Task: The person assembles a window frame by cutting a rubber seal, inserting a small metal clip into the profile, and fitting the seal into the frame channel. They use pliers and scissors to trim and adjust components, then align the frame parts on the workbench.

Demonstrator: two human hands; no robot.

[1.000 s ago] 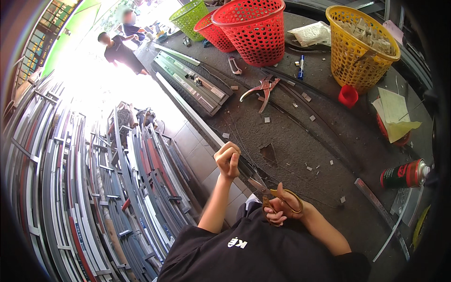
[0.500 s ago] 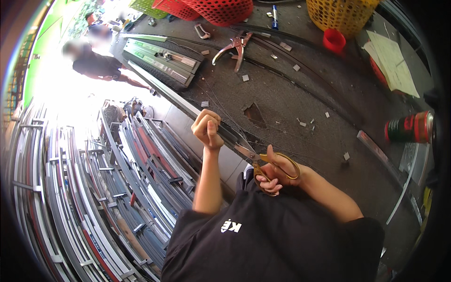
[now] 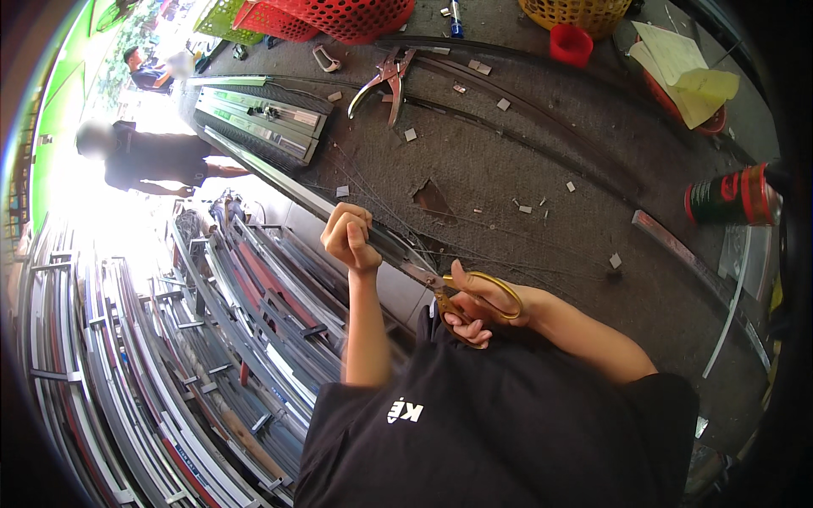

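My right hand [image 3: 491, 306] has its thumb and fingers through the gold handles of a pair of scissors [image 3: 439, 288]. Their blades are slightly parted and point up-left toward my left hand [image 3: 350, 238]. That hand is closed in a fist above the long metal profile [image 3: 279, 176] at the bench edge. Whatever lies inside the fist is hidden. Thin dark strands [image 3: 385, 199] stretch over the bench beyond both hands.
On the dark bench [image 3: 525, 241] lie red-handled pliers [image 3: 392, 86], small pale pieces and a can [image 3: 733, 196]. Perforated baskets [image 3: 351, 15] line the far side. Racks of metal profiles [image 3: 195, 372] fill the lower left. A person [image 3: 157, 158] stands beyond the bench.
The view has shifted, so bench items sit further left. Both hands keep much the same grip, scissors still pointing at the left fist. The background person's posture differs, and another person shows more clearly.
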